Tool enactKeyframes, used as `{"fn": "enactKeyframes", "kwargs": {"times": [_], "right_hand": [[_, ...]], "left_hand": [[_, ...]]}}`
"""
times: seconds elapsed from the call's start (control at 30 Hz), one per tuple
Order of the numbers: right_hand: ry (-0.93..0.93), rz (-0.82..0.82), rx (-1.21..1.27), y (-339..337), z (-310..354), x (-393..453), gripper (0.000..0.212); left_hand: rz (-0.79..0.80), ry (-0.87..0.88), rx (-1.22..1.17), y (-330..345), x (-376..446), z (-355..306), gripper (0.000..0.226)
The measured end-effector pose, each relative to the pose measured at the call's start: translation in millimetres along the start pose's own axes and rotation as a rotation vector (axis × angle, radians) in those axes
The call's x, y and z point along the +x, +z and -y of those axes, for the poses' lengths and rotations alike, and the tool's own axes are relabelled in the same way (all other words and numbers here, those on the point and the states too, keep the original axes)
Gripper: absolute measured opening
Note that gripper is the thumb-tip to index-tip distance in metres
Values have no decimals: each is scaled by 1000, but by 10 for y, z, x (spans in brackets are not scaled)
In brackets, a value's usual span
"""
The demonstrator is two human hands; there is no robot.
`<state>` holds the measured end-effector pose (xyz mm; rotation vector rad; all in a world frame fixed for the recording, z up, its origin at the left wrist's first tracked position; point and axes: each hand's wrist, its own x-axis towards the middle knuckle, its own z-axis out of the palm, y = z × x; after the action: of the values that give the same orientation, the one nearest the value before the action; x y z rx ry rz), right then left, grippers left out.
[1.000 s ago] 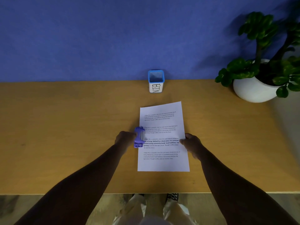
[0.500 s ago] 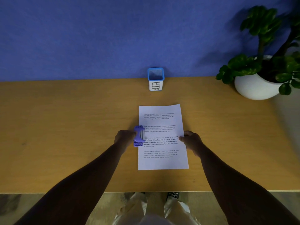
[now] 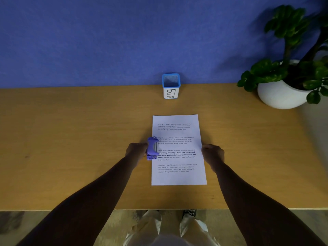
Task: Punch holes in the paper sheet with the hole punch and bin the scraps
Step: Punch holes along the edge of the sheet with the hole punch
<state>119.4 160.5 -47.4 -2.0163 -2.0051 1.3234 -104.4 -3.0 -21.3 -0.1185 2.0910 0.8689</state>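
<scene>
You're at the punching step, nothing binned yet as far as I can judge. Desk (image 3: 71, 139) carries the paper sheet (image 3: 178, 176), lying flat and portrait between your two hands. Bin (image 3: 171, 86), the blue-rimmed cup marked BIN, stands at the back edge, well beyond your fingertips and apart from the sheet. Your left hand (image 3: 135, 150) is curled round the back of the hole punch (image 3: 152, 148); the punch sits just ahead of those fingers with its mouth over the sheet's left edge, about midway along it. Your right hand (image 3: 212, 153) rests at the sheet's right edge, fingers bunched; can't tell if they pinch the paper or just press it down. Next move, as I read it: hold the right edge steady, keep the sheet seated fully in the punch slot, then press the lever down. No scraps visible on the desk; they probably stay inside the punch until you empty it.
</scene>
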Motion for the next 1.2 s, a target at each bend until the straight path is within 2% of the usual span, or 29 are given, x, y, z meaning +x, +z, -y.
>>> {"fn": "enactKeyframes", "kwargs": {"times": [0.4, 0.47, 0.6, 0.67, 0.8, 0.9, 1.03, 1.2], "right_hand": [[-5, -148, -46, 110, 10, -17, 27], [-80, -205, -126, 154, 8, -29, 33], [-419, -280, -437, 264, -35, -35, 47], [-548, -267, -540, 315, -25, -34, 55], [-670, -111, -659, 463, -55, -20, 73], [-670, -34, -723, 578, -135, -7, 81], [-678, -41, -750, 626, -195, 11, 81], [-683, -59, -747, 662, -216, 10, 81]], "left_hand": [[47, 66, 50, 11, 53, 62, 29], [37, 63, 38, -2, 42, 56, 25], [43, 84, 37, -5, 38, 63, 16], [40, 94, 53, -3, 57, 80, 10], [-29, 161, 237, 6, 83, 77, 31], [-76, 193, 327, 15, 89, 26, 27], [-89, 237, 398, 35, 144, 4, 30], [-88, 238, 454, 22, 273, 3, 53]]}}
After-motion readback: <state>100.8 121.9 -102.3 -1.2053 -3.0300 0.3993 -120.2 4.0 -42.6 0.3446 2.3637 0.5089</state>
